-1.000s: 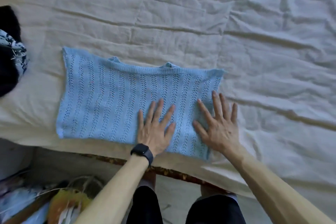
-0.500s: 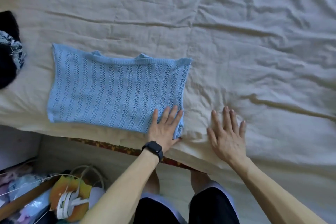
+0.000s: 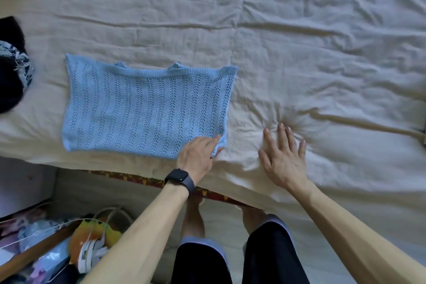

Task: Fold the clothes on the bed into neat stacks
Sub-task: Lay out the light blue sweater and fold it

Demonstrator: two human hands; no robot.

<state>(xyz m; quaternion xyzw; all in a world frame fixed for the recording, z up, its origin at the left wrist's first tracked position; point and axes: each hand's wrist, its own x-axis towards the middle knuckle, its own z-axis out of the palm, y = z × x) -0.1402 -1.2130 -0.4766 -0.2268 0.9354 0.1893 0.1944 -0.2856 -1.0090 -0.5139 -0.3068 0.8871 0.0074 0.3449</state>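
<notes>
Wrinkled cream bedsheet [image 3: 299, 30] covers the bed; a light blue openwork knit top [image 3: 147, 108] lies flat on it, long axis left to right, neckline along its far edge. The left hand [image 3: 198, 157] covers the top's near right corner, possibly pinching it, while the right hand [image 3: 282, 159] rests flat, fingers spread, just right of the top.

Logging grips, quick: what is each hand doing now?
Left hand: on blue knit top's corner; grip cannot be told.
Right hand: open, flat on the bedsheet.

Home bedroom, rumpled cream bedsheet [image 3: 299, 30], floor clutter [image 3: 46, 249] beside bed
</notes>
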